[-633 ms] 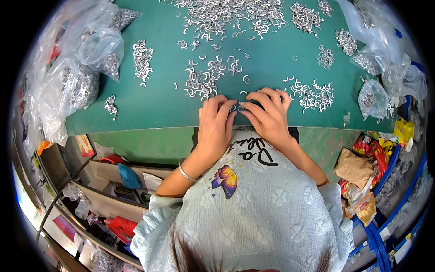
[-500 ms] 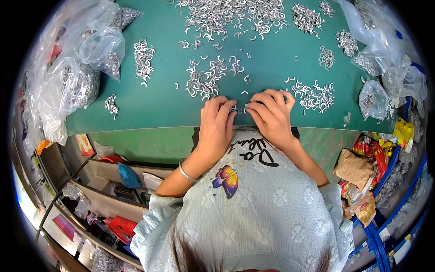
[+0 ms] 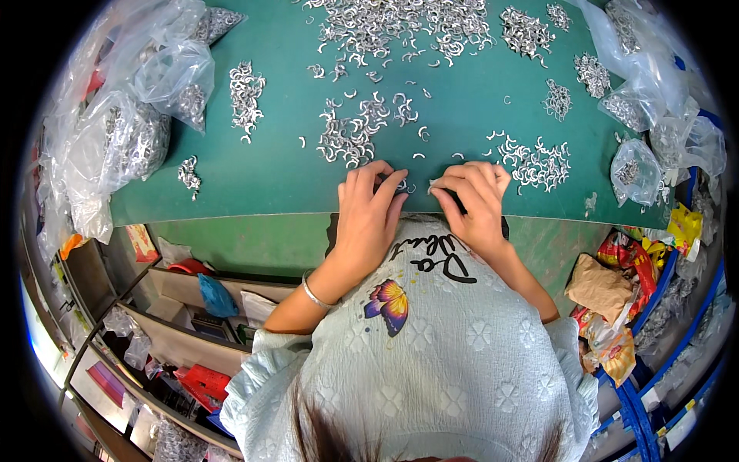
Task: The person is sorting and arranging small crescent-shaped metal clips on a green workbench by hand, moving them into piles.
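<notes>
At the near edge of the green tabletop (image 3: 285, 181), my left hand (image 3: 368, 212) has its thumb and fingers pinched together. A bit of silvery metal shows at its fingertips, like the small curved metal pieces (image 3: 348, 140) heaped just beyond it. My right hand (image 3: 477, 206) lies a short gap away, thumb and index finger closed at the tips on something small and pale that I cannot make out. Between the hands rests one loose curved piece (image 3: 412, 189). Beyond the right hand spreads another group of curved pieces (image 3: 539, 163).
A large heap of curved pieces (image 3: 400, 27) covers the far middle. Smaller piles (image 3: 246, 96) lie at both sides. Clear plastic bags of metal pieces (image 3: 138, 142) crowd the left edge, with more bags (image 3: 635, 171) on the right. Shelving (image 3: 215, 289) stands below at left.
My right hand has shifted slightly right, widening the gap to my left hand. The left hand's fingertips have moved only a little.
</notes>
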A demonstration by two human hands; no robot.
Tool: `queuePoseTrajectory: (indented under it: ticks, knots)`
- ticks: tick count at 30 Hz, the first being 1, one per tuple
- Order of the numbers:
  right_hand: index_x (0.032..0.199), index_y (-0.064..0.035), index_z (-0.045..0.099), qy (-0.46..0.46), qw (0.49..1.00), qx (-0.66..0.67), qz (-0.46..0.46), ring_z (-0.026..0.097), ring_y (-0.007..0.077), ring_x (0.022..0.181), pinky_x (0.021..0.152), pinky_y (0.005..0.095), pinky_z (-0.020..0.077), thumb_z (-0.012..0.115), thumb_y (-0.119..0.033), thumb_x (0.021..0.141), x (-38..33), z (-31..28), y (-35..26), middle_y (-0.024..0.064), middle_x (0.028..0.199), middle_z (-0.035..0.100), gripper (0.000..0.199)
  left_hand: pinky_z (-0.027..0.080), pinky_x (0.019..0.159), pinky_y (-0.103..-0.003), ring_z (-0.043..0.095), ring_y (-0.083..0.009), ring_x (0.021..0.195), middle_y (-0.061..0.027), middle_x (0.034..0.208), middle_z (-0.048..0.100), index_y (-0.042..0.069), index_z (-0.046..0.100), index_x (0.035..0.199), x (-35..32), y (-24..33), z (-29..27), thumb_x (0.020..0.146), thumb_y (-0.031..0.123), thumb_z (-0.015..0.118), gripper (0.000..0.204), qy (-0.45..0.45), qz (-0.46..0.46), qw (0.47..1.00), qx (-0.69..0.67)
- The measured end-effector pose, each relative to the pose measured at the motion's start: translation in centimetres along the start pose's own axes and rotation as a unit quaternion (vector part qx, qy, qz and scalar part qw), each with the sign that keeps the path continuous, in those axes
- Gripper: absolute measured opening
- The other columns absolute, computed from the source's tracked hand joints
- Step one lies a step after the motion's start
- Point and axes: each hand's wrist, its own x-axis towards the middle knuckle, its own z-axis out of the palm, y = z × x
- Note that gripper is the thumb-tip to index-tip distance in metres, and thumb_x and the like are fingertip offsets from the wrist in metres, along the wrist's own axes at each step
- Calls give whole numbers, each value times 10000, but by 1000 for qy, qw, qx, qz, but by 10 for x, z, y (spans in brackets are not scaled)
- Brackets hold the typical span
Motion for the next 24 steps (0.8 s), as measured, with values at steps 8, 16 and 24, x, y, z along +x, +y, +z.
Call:
queuePoseTrajectory:
  ticks: [8, 16, 24]
  knots:
    - [868, -90, 677, -24, 998, 57, -21, 561, 194, 866, 824, 385, 314, 769, -129, 737, 16, 20, -10, 2, 911, 629, 165, 435, 848, -407, 528, -336, 982, -155, 1112, 551, 1, 581, 1182, -8, -12, 6, 828, -43, 627, 359, 84, -1, 994, -70]
    - [891, -93, 667, -24, 999, -26, -27, 539, 198, 891, 791, 405, 306, 777, -175, 706, 1, 18, -2, 7, 941, 611, 229, 462, 779, -376, 531, -283, 886, -122, 1079, 562, 16, 640, 1113, -2, -8, 9, 763, -65, 687, 362, 45, 44, 998, -21]
    - [905, -88, 686, -3, 997, -51, -64, 561, 193, 849, 821, 378, 301, 754, -97, 738, 1, 3, 7, 14, 891, 616, 181, 470, 768, -381, 536, -290, 876, -128, 1050, 553, -7, 635, 1063, 0, -10, 11, 785, -67, 665, 286, 45, 62, 997, -31]
